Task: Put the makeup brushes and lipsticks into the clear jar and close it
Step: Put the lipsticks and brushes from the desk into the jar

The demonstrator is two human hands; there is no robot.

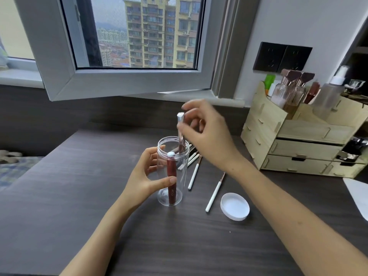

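Head view looks down at a dark wooden table (59,206) by a window (135,32). A clear jar (172,172) stands upright near the middle of the table, with its top open. The left hand (146,177) wraps around the side of the jar, thumb in front and fingers behind, and holds it steady. Inside the jar stands a red lipstick (171,176) with a white cap, leaning a little.

The right hand (207,134) is up above the jar. Its thumb and fingers pinch a second lipstick (180,132), a thin one with a white cap on top. This lipstick hangs straight down, and its bottom end is already inside the mouth of the jar. The hand looks a bit blurry.

Just behind and to the right of the jar lies a small pile of makeup brushes (192,156) with white handles. Part of the pile is hidden by the jar and the right hand, so I cannot count them. Two more brushes lie apart from the pile: one white brush (194,174) close to the jar, and another long brush (214,193) a little further right. The white lid (235,206) of the jar lies flat on the table, just right of that long brush.

A wooden organizer (298,140) with drawers sits at the right edge of the table. Bottles (288,90) stand in its top part. A black wall socket (281,57) is on the wall above it.
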